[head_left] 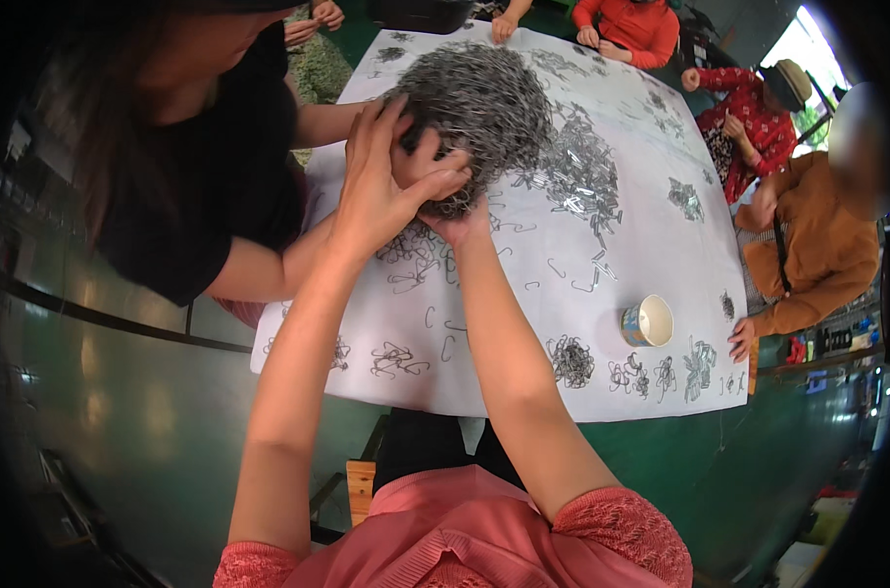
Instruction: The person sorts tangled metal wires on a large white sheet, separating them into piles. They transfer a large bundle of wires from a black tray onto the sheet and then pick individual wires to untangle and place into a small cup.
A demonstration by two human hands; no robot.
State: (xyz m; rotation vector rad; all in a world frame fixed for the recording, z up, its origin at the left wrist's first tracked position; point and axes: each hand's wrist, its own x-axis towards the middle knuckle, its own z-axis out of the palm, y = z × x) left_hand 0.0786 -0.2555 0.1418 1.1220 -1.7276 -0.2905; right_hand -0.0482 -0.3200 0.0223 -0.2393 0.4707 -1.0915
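Observation:
A big heap of thin dark metal wire hooks rises at the far middle of the white-covered table. My left hand reaches to its near left side, fingers spread and thumb stretched to the right. It overlaps a co-worker's hand, which also works at the heap. Under the heap's near edge is my right hand, with its fingers hidden among the hooks. Loose hooks lie just left of my right wrist. Shinier metal pieces spread out to the heap's right.
A paper cup stands at the near right. Small hook piles line the near edge, and another pile lies farther right. A co-worker in black leans in closely from the left. Other people sit around the far and right sides.

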